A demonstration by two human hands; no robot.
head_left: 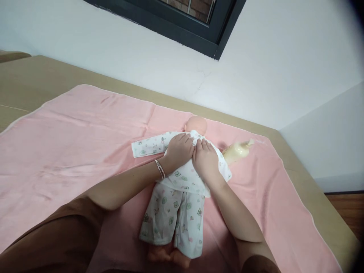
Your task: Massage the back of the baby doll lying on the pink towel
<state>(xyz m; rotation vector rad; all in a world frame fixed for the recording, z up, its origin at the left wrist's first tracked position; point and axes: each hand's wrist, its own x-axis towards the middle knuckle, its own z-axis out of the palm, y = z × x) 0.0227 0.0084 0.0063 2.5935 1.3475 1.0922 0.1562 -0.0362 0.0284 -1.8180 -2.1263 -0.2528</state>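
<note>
A baby doll point(196, 125) lies face-up or face-down, I cannot tell which, with its smooth head toward the wall and its feet point(170, 254) toward me. It wears a white printed shirt point(184, 176) and matching trousers point(189, 223). At the upper middle of the shirt, just below the collar, my left hand point(179, 150) and my right hand point(206, 157) meet, fingers bent and closed on the cloth. My fingers hide the spot they grip. One shirt sleeve point(149, 146) stretches out to the left. A bracelet point(159, 169) circles my left wrist.
Under the doll a pink blanket point(79, 151) covers much of the wooden table point(25, 81). A pale yellow bottle point(237, 150) lies on the blanket right of the doll. Behind the table rise a white wall point(142, 64) and a dark-framed window point(214, 47).
</note>
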